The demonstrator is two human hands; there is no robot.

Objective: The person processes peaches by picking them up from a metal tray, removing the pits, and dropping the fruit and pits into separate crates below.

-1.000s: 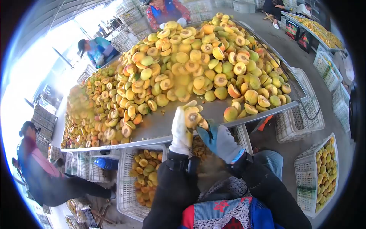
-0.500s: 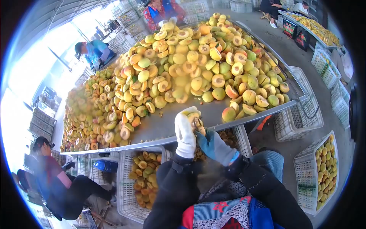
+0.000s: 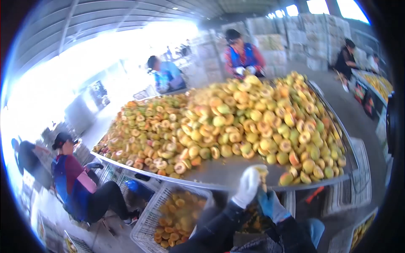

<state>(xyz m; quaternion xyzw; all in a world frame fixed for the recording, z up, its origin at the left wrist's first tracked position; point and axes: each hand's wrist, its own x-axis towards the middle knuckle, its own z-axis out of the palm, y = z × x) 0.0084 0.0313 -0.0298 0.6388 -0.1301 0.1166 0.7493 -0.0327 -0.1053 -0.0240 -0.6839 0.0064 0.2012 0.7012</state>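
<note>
My left hand (image 3: 248, 185), in a white glove, is closed around a halved peach (image 3: 263, 173) above the near edge of the metal table (image 3: 228, 170). Just below and to its right, my right hand (image 3: 272, 205) in a blue-grey glove is closed close against the fruit. Half a second ago a small looped metal tool showed at the right fingertips; now blur and the fingers hide it. A large heap of halved yellow peaches (image 3: 249, 122) covers much of the table beyond my hands.
Below the table edge at left stands a white crate (image 3: 143, 225) with peach halves. Another white crate (image 3: 363, 185) is at right. One person (image 3: 78, 181) sits at left; two more people (image 3: 242, 57) (image 3: 166, 76) work across the table. Stacked crates (image 3: 314, 40) line the back.
The view has tilted up and turned left, so the heap and the people across the table sit lower and further right. My hands stay together at the peach.
</note>
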